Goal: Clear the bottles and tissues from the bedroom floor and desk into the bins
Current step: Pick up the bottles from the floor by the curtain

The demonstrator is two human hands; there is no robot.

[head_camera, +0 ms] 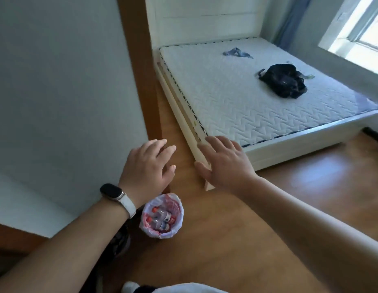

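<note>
Both hands empty, fingers spread — left hand [147, 166], right hand [224, 163]. Below left fingers, bin [162, 216] holds bottles [161, 218]. Likely between pickups — next: find remaining litter.

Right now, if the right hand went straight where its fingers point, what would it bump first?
Probably the cream wooden bed frame: the right hand points at its near corner. Depth is unclear, so the hand may pass above it.
</note>
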